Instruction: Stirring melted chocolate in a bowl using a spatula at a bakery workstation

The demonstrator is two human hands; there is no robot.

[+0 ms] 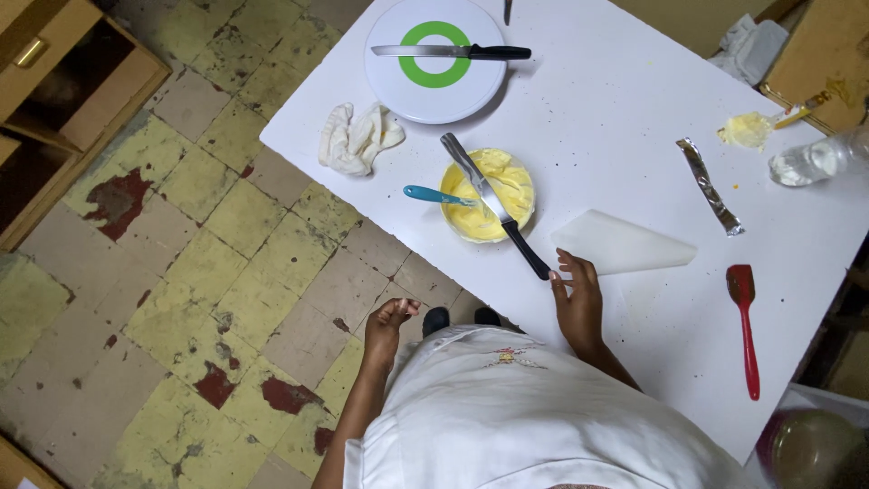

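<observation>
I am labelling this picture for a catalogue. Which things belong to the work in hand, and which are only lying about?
In use:
right hand, reaching at the piping bag
spatula lying across the bowl of yellow cream

Lying about:
turntable with a knife
white cloth
red spatula
foil strip

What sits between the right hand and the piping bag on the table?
Nothing visible. The right hand hovers at the wide end of the white piping bag; the black-handled spatula on the yellow cream bowl ends just left of the fingers.
</observation>
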